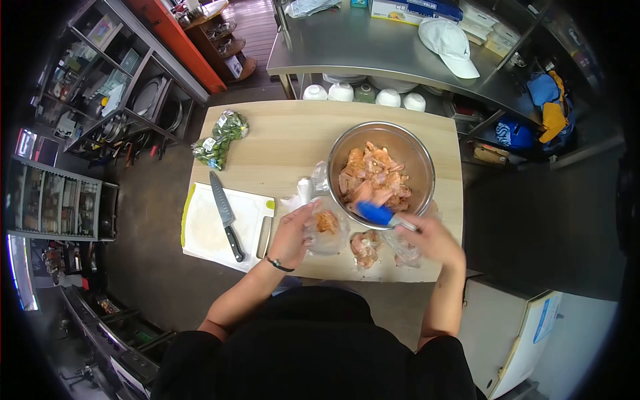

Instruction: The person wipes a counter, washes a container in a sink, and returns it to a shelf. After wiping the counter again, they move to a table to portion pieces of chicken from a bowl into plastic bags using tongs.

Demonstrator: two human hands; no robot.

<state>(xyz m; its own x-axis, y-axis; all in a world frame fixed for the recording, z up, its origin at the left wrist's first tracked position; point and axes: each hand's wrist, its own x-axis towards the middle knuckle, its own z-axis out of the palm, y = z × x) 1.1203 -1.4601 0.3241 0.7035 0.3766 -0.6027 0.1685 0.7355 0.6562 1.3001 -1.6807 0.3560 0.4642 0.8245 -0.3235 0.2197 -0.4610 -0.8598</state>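
Note:
My left hand [293, 235] grips the edge of a clear plastic bag [328, 244] with some orange-coated meat [327, 222] inside. In my right hand [435, 239] is a spatula with a blue head [375, 213], held over the near rim of a steel mixing bowl [427, 157]; the tool is slightly blurred. Marinated raw meat pieces [375, 175] lie in the bowl. On the near table edge below the bowl sit a filled plastic bag of meat [365, 249] and another plastic bag [405, 251], partly under my right forearm and hand.
A knife [227, 217] lies on a white cutting board [213, 233] at the left. Packed leafy greens [220, 140] rest at the table's far left corner. A roll of plastic bags [305, 190] is beside the bowl. Beyond stands a steel counter [360, 47] with a white cap [448, 45].

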